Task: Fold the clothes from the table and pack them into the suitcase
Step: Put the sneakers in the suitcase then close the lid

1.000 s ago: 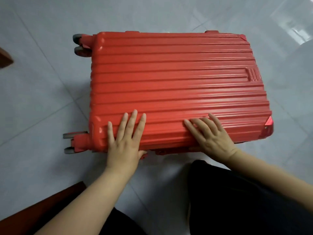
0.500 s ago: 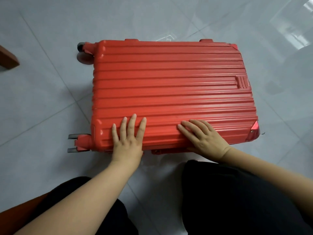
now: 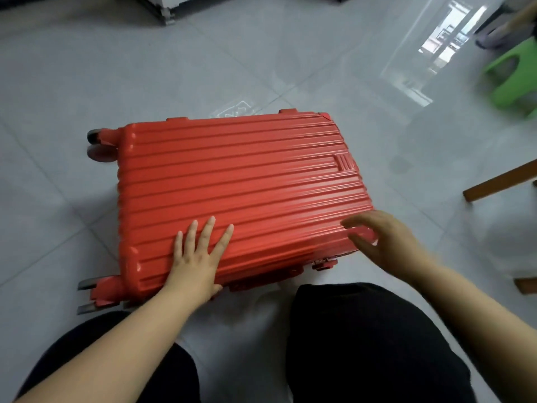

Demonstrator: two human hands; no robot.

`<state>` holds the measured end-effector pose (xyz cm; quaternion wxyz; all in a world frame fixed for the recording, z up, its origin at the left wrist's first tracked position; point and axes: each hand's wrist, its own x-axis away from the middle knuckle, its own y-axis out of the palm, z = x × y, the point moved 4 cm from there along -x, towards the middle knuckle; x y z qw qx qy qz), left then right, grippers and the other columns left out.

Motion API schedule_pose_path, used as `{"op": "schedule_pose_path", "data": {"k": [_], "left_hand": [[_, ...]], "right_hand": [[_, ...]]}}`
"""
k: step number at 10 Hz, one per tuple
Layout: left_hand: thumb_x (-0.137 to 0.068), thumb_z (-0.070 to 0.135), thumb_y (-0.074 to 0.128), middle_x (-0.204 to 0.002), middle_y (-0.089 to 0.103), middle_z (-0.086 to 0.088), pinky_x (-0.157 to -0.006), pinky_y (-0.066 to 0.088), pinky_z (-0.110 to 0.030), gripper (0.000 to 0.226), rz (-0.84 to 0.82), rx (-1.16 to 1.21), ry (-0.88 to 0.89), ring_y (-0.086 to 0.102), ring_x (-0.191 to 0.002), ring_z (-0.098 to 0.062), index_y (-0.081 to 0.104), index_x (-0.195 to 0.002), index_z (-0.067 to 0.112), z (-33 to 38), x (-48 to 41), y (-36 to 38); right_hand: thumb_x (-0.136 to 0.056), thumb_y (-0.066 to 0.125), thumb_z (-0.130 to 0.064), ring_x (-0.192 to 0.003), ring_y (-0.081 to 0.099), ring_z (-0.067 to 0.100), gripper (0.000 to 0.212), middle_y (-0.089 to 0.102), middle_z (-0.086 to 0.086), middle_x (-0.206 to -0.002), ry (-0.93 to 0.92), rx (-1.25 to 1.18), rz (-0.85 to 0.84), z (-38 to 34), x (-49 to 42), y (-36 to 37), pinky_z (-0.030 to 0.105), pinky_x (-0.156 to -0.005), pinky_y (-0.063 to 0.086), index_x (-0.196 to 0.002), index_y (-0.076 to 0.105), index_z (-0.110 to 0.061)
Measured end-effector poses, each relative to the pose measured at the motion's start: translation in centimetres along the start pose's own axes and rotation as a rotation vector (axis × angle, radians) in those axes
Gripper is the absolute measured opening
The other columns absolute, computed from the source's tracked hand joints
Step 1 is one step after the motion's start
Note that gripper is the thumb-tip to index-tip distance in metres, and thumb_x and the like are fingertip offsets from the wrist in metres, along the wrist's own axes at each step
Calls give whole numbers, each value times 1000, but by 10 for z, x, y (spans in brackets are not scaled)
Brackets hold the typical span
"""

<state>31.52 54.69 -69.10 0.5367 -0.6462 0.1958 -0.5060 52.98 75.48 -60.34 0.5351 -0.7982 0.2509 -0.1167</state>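
A red ribbed hard-shell suitcase (image 3: pixel 238 187) lies flat and closed on the grey tiled floor, wheels to the left. My left hand (image 3: pixel 197 257) rests flat on its near edge, fingers spread. My right hand (image 3: pixel 380 242) hovers at the suitcase's near right corner, blurred, fingers apart and curled, holding nothing. No clothes or table top are in view.
A green plastic stool (image 3: pixel 514 80) stands at the far right. A wooden furniture leg (image 3: pixel 499 181) slants in from the right edge. The base of a white unit (image 3: pixel 162 7) sits at the top. My knees in black trousers (image 3: pixel 363 338) are just in front of the suitcase.
My right hand has lifted off the lid and moved right to the near right corner. The view has tilted up and back, showing more floor. My left hand stays put.
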Motion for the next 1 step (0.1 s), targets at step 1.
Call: {"op": "schedule_pose_path", "data": {"k": [1], "left_hand": [[-75, 62, 60, -158, 3, -2, -116, -1, -48, 99, 53, 343, 5, 2, -145, -25, 1, -149, 33, -2, -1, -25]], "right_hand": [[-80, 69, -21, -86, 64, -1, 14, 70, -18, -87, 168, -416, 316, -39, 14, -104, 11, -82, 47, -91, 65, -30]]}}
